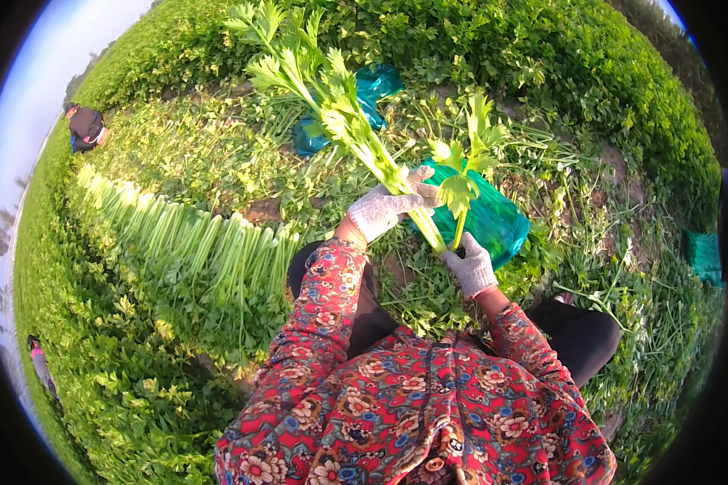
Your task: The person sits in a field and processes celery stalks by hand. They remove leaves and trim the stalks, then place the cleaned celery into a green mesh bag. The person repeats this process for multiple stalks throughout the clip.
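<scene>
My left hand [388, 206], in a pale knitted glove, is closed around the stalks of a celery bunch [364, 145]. Its leaves point up and left, its base down and right. My right hand [472, 265], gloved alike, is at the base end, where a separate short leafy celery stalk [459, 224] stands up from the fingers. Whether that stalk is still joined to the bunch cannot be told. Behind the hands lies a green-blue plastic bag [500, 221] with something green inside.
A row of celery bunches [200, 242] lies at left, bases up. Crumpled blue plastic bags [376, 91] lie ahead among trimmed leaves, another green bag [704, 257] far right. Standing celery [522, 48] borders the strip. One person [87, 127] crouches upper left, another [41, 367] is lower left.
</scene>
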Action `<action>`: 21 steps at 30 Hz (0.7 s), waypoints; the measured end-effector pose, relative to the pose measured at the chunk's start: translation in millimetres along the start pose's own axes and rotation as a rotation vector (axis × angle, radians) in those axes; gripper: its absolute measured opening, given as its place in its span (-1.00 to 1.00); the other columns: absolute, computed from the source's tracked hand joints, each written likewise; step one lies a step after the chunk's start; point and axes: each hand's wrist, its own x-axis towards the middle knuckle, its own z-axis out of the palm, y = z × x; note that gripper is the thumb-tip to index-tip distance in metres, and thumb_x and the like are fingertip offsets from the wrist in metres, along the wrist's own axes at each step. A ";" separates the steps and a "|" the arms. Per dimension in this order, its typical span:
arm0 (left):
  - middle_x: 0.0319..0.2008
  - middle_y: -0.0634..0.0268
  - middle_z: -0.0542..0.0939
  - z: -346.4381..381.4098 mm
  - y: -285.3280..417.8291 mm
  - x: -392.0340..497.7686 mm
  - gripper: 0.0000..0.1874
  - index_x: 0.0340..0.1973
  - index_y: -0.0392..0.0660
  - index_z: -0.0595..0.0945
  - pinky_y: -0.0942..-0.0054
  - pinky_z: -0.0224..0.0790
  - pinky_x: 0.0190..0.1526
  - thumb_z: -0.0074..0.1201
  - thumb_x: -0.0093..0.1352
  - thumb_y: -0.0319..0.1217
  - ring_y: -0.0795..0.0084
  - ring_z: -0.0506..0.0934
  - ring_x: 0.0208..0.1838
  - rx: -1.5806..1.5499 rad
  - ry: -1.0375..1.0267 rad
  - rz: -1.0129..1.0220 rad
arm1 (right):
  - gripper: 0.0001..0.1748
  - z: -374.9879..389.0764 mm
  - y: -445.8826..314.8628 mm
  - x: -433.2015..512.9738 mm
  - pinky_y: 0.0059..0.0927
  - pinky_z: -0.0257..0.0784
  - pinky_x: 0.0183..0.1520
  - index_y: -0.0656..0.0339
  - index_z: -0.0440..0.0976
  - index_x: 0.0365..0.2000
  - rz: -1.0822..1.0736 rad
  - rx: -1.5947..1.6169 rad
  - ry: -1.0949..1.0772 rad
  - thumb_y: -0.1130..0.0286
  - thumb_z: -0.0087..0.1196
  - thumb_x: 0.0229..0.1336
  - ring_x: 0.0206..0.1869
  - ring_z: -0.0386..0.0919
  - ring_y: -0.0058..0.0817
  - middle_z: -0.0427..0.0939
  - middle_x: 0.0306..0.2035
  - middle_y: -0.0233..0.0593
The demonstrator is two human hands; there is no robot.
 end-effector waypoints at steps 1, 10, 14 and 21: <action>0.08 0.04 0.60 -2.2 -1.5 -1.1 -0.36 0.29 -0.22 0.37 0.15 0.40 0.22 0.24 0.35 -0.35 0.17 0.54 0.20 0.010 -0.026 0.029 | -0.68 -0.1 3.7 0.0 -0.29 0.41 -0.35 0.27 0.41 -0.36 -0.049 -0.005 0.028 0.37 0.35 0.02 -0.49 0.42 -0.34 0.50 -0.50 -0.08; 0.04 0.05 0.62 -0.3 -18.3 3.7 -0.70 0.03 -0.19 0.54 0.13 0.38 0.26 0.13 0.39 -0.54 0.13 0.57 0.16 -0.052 -0.132 0.043 | -0.87 -7.1 26.6 -9.7 -0.49 0.52 -0.35 0.24 0.42 -0.34 0.416 0.668 0.024 0.54 0.19 0.14 -0.43 0.58 -0.54 0.62 -0.43 -0.23; 0.07 0.12 0.60 1.1 -23.4 6.7 -0.81 -0.05 -0.15 0.54 0.18 0.32 0.31 0.07 0.44 -0.54 0.15 0.51 0.24 0.039 -0.198 0.013 | -0.86 -32.3 31.4 -10.5 -0.43 0.60 -0.30 0.22 0.40 -0.31 0.460 0.739 0.040 0.55 0.16 0.14 -0.34 0.63 -0.44 0.62 -0.35 -0.19; 0.07 0.18 0.59 4.1 -34.3 17.9 -0.86 -0.14 -0.13 0.58 0.25 0.26 0.35 0.05 0.42 -0.59 0.18 0.45 0.32 0.102 -0.357 0.078 | -0.87 -85.9 59.1 -13.4 -0.37 0.61 -0.35 0.20 0.37 -0.29 0.386 0.840 0.099 0.59 0.08 0.17 -0.33 0.64 -0.29 0.60 -0.34 -0.14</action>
